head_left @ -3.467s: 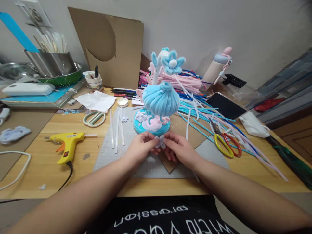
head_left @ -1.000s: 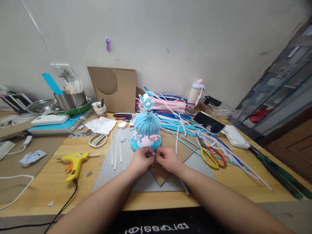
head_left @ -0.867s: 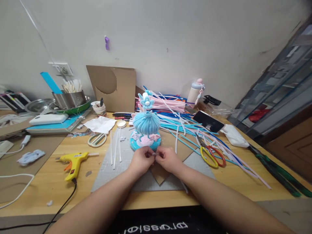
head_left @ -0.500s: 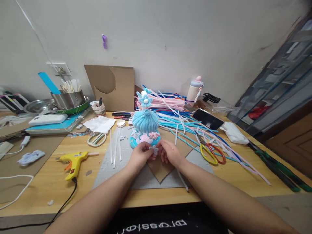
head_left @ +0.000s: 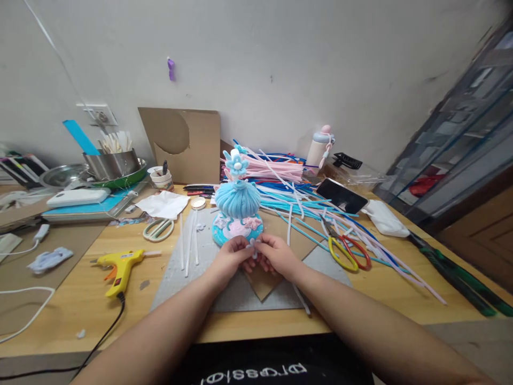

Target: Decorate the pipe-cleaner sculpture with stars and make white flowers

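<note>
A small white flower (head_left: pixel 254 248) is pinched between both hands, just in front of the blue and pink decorated piece. My left hand (head_left: pixel 232 256) grips its left side with thumb and finger. On its right side, my right hand (head_left: pixel 276 255) is closed on it too, fingers curled below. The decorated piece (head_left: pixel 238 200) stands upright, with a pleated blue middle, a round base and a blue flower on top. Under the hands lie a brown cardboard piece (head_left: pixel 262 289) and a grey mat (head_left: pixel 172 289).
A yellow glue gun (head_left: pixel 122 267), clear sticks (head_left: pixel 189 246) and white-handled scissors (head_left: pixel 158 230) lie left. Red and yellow scissors (head_left: pixel 344 254), a phone (head_left: pixel 342 195) and fuzzy stems (head_left: pixel 276 171) lie right and behind. Green-handled cutters (head_left: pixel 460 275) rest far right.
My right hand has moved left and closed onto the white flower, which now sits between both hands. The view has shifted slightly.
</note>
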`<state>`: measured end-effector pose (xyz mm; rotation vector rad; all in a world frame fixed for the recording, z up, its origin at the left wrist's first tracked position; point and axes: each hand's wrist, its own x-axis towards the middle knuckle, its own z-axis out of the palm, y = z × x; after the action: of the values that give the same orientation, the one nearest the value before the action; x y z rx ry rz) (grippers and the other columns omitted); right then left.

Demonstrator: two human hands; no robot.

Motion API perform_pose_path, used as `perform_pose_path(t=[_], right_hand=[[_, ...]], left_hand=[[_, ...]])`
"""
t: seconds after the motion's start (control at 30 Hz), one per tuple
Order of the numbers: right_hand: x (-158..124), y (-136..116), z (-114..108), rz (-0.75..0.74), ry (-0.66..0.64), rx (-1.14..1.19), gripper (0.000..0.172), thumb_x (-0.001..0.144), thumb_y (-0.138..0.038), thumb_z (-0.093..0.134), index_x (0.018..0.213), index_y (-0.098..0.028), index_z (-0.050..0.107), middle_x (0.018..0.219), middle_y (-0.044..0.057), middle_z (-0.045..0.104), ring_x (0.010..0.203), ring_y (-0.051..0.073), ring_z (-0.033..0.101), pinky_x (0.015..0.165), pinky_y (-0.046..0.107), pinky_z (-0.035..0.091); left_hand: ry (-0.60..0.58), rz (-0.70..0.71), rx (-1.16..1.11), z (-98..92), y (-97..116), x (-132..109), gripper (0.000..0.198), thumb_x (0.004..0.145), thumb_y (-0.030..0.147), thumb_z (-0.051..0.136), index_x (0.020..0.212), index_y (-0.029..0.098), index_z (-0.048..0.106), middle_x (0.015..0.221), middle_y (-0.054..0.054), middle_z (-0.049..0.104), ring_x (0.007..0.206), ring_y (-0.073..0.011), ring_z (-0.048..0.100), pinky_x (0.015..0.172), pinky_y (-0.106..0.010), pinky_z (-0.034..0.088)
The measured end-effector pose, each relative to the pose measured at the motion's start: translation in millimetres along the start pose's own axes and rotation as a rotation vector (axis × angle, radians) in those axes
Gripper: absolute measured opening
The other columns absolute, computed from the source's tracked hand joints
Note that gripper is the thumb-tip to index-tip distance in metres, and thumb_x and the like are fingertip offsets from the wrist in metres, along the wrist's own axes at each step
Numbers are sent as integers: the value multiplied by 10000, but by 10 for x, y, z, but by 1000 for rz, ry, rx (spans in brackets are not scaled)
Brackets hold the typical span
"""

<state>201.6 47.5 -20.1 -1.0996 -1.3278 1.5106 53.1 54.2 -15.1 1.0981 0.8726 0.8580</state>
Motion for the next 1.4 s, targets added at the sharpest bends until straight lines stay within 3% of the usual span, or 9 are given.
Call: perform_pose_path(t=[0.3,0.6,0.8,0.93,1.4], right_hand=[[-2,-13,-10,18,40,80,239,748,-411,574,726,-197,468,496,-90,527,291,37,419,257,126,268],[-21,-16,-7,39,-2,134,257,731,-409,619,752,-191,485,511,-73,559,292,41,424,272,132,260],[-34,-40,19,1,29,153,224,737,-381,608,776,-200,482,585,-56,621,314,44,441,275,133,270],[-33,-52,19,-19,23,143,203,712,-341,624,756,-193,492,537,-64,595,326,49,439,281,134,294],[-33,8,83,-3,37,190,177,723,-319,589,745,-199,460,432,-95,507,317,52,408,299,137,273]], left_hand=[[-3,58,41,-47,-24,24,364,613,375,791,757,138,555,564,17,616,470,-96,550,434,-200,441],[-11,8,-91,-77,10,-8,302,719,398,713,764,137,569,602,20,596,512,-67,544,498,-180,431],[-37,1,-96,-47,31,-23,332,648,372,778,758,132,576,637,2,623,577,-95,587,551,-203,456],[-47,5,-55,-45,6,-18,322,662,377,768,745,127,583,612,6,621,517,-90,576,526,-208,440],[-155,13,-11,-61,-40,13,369,698,451,721,744,128,547,652,-43,658,623,-143,634,610,-244,466]])
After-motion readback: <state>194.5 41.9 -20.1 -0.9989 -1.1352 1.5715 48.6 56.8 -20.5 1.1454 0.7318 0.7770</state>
